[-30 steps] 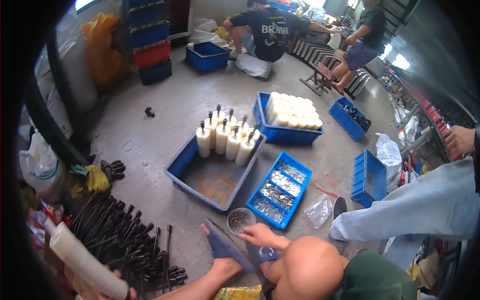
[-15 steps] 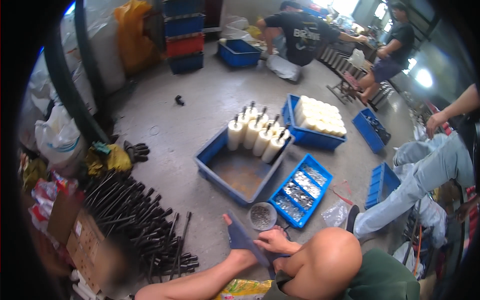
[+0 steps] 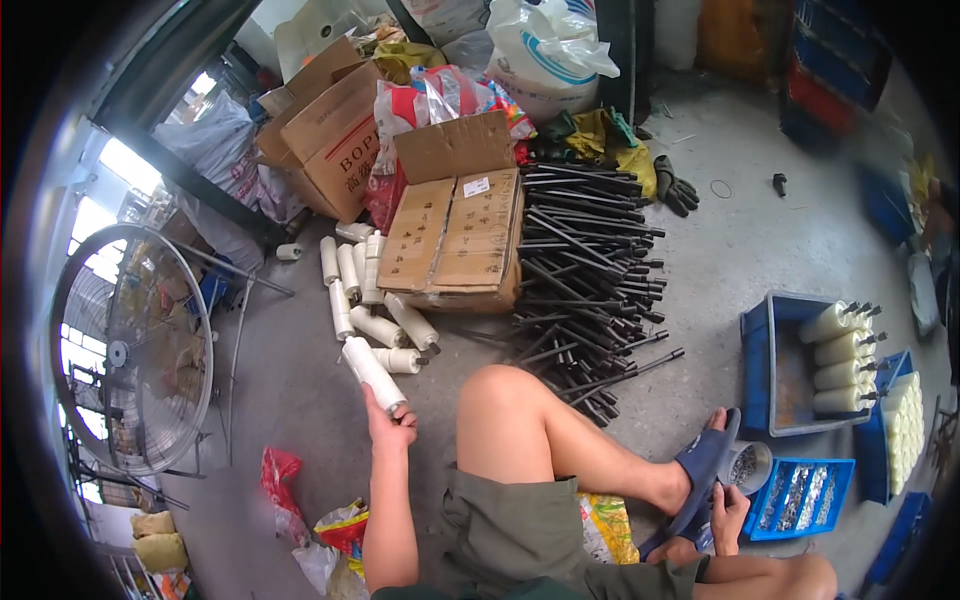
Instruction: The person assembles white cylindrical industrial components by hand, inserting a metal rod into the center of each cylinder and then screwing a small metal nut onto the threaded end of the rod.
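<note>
The whole view swings left from half a second ago, so the blue crate [image 3: 757,372] and the divided tray [image 3: 790,533] now sit far over on the right, and a large fan [image 3: 130,350] shows at the left; the left hand [image 3: 390,425], lost in blur then, is now plain to see, clamped round the near end of a white roller [image 3: 368,372]; that roller tilts up and away from the wrist, over the floor, its far end close to the loose rollers [image 3: 378,326] lying beside the cardboard box [image 3: 450,250]; whether it touches one of them I cannot tell; to my eye this puts the work in hand at the roller pile, well apart from the crate, where other rollers lie in view with dark stems showing; the right hand [image 3: 731,512] stays down by the sandal [image 3: 692,475], just beside the cup [image 3: 763,468] of small metal parts, its fingers curled together, though I cannot tell whether anything is pinched in them; the black rods [image 3: 590,270] lie heaped between box and crate, with neither hand on them.
</note>
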The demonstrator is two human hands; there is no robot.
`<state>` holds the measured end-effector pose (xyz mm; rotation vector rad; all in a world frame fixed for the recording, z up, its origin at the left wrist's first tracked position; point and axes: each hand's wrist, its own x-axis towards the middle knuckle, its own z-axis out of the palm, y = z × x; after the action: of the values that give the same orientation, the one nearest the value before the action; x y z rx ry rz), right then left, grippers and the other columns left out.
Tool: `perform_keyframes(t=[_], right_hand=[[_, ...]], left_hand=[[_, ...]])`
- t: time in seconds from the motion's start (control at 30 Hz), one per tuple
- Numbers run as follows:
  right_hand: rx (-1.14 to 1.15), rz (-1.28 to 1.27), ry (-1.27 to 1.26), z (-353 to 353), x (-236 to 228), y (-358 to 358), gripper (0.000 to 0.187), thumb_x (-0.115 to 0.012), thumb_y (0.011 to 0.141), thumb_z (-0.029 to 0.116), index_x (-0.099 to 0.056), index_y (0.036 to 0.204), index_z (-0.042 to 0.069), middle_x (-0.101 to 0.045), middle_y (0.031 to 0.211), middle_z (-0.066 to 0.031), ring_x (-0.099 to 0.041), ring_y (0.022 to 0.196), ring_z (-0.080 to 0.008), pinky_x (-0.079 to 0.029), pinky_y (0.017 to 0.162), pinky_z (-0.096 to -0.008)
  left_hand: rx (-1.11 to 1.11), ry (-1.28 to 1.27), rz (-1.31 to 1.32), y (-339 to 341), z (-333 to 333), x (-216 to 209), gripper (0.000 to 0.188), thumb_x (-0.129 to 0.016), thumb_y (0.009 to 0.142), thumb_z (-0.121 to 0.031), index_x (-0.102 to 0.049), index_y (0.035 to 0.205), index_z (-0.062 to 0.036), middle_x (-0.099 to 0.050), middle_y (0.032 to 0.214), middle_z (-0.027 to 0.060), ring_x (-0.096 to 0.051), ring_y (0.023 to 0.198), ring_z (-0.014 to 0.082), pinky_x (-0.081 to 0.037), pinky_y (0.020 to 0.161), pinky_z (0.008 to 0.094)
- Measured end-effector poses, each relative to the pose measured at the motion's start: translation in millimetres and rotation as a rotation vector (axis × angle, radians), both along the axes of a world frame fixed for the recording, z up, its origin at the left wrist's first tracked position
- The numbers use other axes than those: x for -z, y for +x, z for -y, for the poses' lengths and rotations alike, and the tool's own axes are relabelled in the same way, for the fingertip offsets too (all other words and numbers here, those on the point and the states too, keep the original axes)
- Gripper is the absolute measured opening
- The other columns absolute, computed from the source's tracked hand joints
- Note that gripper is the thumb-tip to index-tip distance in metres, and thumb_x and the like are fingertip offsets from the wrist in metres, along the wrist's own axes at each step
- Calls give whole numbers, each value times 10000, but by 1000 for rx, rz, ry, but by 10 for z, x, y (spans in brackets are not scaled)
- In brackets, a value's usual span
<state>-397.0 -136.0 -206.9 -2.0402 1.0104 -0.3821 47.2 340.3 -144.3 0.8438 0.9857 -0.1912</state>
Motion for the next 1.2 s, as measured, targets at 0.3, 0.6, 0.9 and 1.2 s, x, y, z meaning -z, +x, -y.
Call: perform_keyframes(t=[0.3,0.6,0.9,1.2], right_hand=[[-47,4,-62,173,-92,-32,300,-702,898,147,-576,706,-47,-575,601,-186,-547,514,-295,-418,534,-384],[10,37,-96,120,-176,-85,293,-678,918,108,-581,685,-41,-610,573,-126,-599,487,-175,-436,483,-306],[-149,30,-84,431,-529,208,197,-750,894,202,-679,822,33,-648,733,-165,-636,652,-348,-500,589,-414],[377,335,-4,1548,-931,488,212,-691,938,188,-656,988,-15,-702,810,-91,-622,687,-130,-514,639,-307]], left_hand=[[-169,295,268,1552,202,262,556,-748,835,-625,-561,999,-129,-473,606,-7,-423,433,108,-253,369,253],[368,877,573,3127,470,-473,339,-643,938,-355,-661,1219,-167,-630,1097,48,-575,964,232,-503,716,470],[1050,765,1329,894,3666,-902,178,-615,1001,-157,-695,1025,0,-686,929,34,-628,847,122,-518,776,269],[1816,475,1837,-1655,6844,-676,334,-704,896,-192,-648,1180,-26,-717,943,174,-701,873,304,-542,779,390]])
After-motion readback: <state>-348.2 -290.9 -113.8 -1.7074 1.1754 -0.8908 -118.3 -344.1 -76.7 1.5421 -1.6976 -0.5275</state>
